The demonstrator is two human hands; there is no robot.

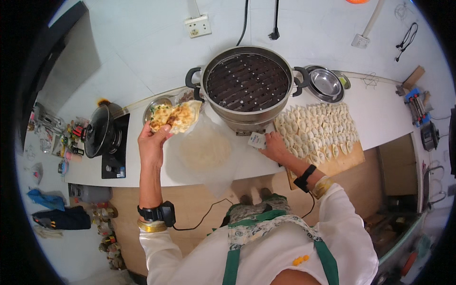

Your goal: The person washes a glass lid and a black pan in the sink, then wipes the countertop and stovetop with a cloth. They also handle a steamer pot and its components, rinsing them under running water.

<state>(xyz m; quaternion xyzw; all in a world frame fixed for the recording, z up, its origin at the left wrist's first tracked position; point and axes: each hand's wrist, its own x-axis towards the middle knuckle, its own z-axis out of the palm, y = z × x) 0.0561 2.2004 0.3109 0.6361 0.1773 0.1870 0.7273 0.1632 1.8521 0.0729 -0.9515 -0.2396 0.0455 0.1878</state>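
Note:
My left hand (153,142) holds up a browned, stuffed flatbread (176,117), its edge open on a pale filling with green bits. My right hand (276,146) has its fingers on a small white card-like piece (257,140) bearing writing, just below the base of an electric steamer pot (245,117). Inside the pot lies a dark slatted steaming rack (249,83). To the right of that hand, rows of raw dumplings (317,124) cover most of a wooden board (343,165). Between my hands a clear plastic bag with round pale dough sheets (205,149) rests on the white counter (149,178).
Behind the flatbread stand a metal bowl (148,110) and a bowl of dark filling (188,95). A lidded wok (98,131) sits on the gas hob (117,162) at left. Stacked steel bowls (325,83) are right of the pot. The board overhangs the counter's front edge.

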